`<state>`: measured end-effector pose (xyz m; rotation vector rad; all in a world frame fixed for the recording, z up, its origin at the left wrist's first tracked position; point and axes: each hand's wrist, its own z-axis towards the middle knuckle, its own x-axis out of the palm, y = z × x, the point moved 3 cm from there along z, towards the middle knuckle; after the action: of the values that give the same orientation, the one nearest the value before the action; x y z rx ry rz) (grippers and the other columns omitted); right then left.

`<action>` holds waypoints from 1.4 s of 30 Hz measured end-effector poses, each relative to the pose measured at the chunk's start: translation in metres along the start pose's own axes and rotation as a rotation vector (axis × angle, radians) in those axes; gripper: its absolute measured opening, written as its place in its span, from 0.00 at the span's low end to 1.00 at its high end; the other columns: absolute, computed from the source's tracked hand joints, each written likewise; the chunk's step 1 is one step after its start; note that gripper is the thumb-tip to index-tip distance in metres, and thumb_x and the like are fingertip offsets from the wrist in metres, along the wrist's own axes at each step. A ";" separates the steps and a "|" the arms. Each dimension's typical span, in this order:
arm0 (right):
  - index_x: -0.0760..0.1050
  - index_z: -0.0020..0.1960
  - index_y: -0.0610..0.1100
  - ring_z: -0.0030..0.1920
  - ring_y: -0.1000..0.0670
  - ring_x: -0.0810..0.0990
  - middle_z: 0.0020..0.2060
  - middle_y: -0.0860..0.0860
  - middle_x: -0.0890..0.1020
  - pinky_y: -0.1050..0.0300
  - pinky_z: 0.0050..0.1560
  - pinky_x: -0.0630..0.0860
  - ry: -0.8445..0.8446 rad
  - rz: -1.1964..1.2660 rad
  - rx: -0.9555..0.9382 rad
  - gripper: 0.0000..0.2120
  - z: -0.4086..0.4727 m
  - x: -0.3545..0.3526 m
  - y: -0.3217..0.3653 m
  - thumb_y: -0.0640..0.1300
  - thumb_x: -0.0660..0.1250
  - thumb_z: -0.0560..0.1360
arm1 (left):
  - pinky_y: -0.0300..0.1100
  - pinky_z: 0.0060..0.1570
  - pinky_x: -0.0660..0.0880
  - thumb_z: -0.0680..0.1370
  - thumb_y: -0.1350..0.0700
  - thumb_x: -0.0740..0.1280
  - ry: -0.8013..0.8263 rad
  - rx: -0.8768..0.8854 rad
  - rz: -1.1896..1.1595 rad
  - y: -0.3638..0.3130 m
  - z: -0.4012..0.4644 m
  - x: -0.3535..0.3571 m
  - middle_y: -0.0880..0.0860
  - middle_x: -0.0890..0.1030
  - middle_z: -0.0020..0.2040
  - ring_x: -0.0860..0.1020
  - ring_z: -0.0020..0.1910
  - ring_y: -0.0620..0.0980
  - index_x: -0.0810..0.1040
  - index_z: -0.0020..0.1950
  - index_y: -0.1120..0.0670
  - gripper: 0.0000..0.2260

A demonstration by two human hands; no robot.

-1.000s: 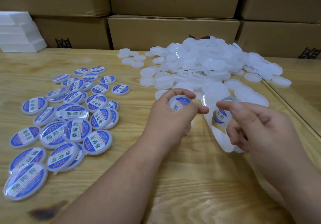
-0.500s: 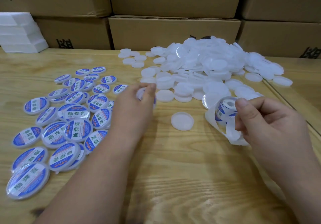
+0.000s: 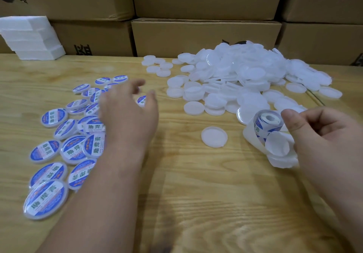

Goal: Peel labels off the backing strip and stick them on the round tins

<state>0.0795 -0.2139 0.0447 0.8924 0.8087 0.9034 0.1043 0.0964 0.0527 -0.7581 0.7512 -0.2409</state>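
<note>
The left hand is hovering over the spread of labelled tins on the tabletop, fingers spread loosely and blurred; it seems to be holding nothing, with one labelled tin showing just beyond the thumb. The right hand is gripping the label roll, its backing strip curling below. A lone plain tin is lying between the hands, near the heap of plain tins.
</note>
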 end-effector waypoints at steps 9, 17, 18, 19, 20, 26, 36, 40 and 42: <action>0.81 0.46 0.59 0.43 0.64 0.80 0.41 0.67 0.83 0.73 0.38 0.72 0.078 -0.227 -0.079 0.07 -0.001 0.003 -0.002 0.53 0.65 0.79 | 0.43 0.74 0.58 0.72 0.34 0.72 0.813 0.363 0.028 -0.045 -0.069 0.066 0.40 0.67 0.75 0.59 0.74 0.42 0.70 0.74 0.38 0.31; 0.78 0.42 0.58 0.38 0.66 0.79 0.35 0.61 0.82 0.63 0.37 0.69 0.284 -0.502 0.065 0.15 -0.004 0.017 -0.011 0.66 0.74 0.65 | 0.41 0.61 0.72 0.76 0.39 0.70 0.716 0.314 -0.169 -0.045 -0.067 0.074 0.38 0.81 0.57 0.76 0.59 0.40 0.79 0.65 0.40 0.18; 0.78 0.43 0.58 0.38 0.65 0.79 0.35 0.63 0.82 0.65 0.37 0.69 0.322 -0.539 0.077 0.14 -0.004 0.018 -0.011 0.65 0.75 0.65 | 0.37 0.54 0.73 0.77 0.38 0.68 0.708 0.221 -0.281 -0.044 -0.067 0.074 0.37 0.82 0.53 0.78 0.54 0.37 0.80 0.62 0.41 0.16; 0.79 0.43 0.57 0.38 0.66 0.78 0.35 0.65 0.82 0.66 0.37 0.68 0.347 -0.574 0.076 0.12 -0.005 0.019 -0.011 0.61 0.76 0.66 | 0.35 0.49 0.74 0.78 0.38 0.67 0.709 0.124 -0.399 -0.044 -0.067 0.075 0.37 0.83 0.50 0.79 0.49 0.36 0.82 0.59 0.42 0.14; 0.79 0.41 0.57 0.38 0.67 0.78 0.34 0.68 0.81 0.66 0.35 0.67 0.372 -0.613 0.059 0.08 -0.004 0.019 -0.012 0.57 0.76 0.69 | 0.33 0.45 0.74 0.80 0.38 0.64 0.712 0.048 -0.504 -0.045 -0.067 0.074 0.38 0.84 0.48 0.80 0.46 0.36 0.83 0.56 0.43 0.14; 0.79 0.41 0.48 0.35 0.54 0.76 0.34 0.55 0.79 0.54 0.32 0.71 0.435 -0.601 0.022 0.04 -0.007 0.018 -0.009 0.48 0.68 0.73 | 0.41 0.29 0.78 0.82 0.33 0.53 0.796 -0.445 -0.998 -0.050 -0.064 0.069 0.55 0.87 0.44 0.85 0.37 0.52 0.85 0.48 0.48 0.27; 0.70 0.61 0.71 0.41 0.57 0.82 0.43 0.61 0.84 0.57 0.39 0.74 0.559 -0.345 -0.035 0.25 -0.016 0.024 0.000 0.45 0.67 0.74 | 0.34 0.32 0.72 0.73 0.41 0.70 0.904 -0.230 -0.742 -0.054 -0.073 0.071 0.45 0.84 0.36 0.78 0.30 0.39 0.81 0.49 0.41 0.08; 0.74 0.54 0.70 0.36 0.55 0.81 0.39 0.59 0.84 0.57 0.39 0.78 0.574 -0.284 -0.072 0.20 -0.016 0.024 0.001 0.43 0.68 0.75 | 0.38 0.36 0.74 0.70 0.44 0.73 0.883 -0.227 -0.771 -0.053 -0.074 0.072 0.42 0.81 0.36 0.78 0.32 0.41 0.82 0.49 0.37 0.08; 0.76 0.42 0.60 0.28 0.57 0.72 0.28 0.60 0.76 0.67 0.31 0.69 0.523 -0.270 -0.085 0.08 -0.016 0.025 0.003 0.47 0.69 0.74 | 0.36 0.35 0.74 0.69 0.47 0.75 0.882 -0.224 -0.807 -0.053 -0.075 0.071 0.42 0.81 0.39 0.78 0.32 0.41 0.83 0.49 0.37 0.10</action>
<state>0.0748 -0.1859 0.0358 0.4548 1.2959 0.9335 0.1069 -0.0136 0.0163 -1.1601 1.2792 -1.2963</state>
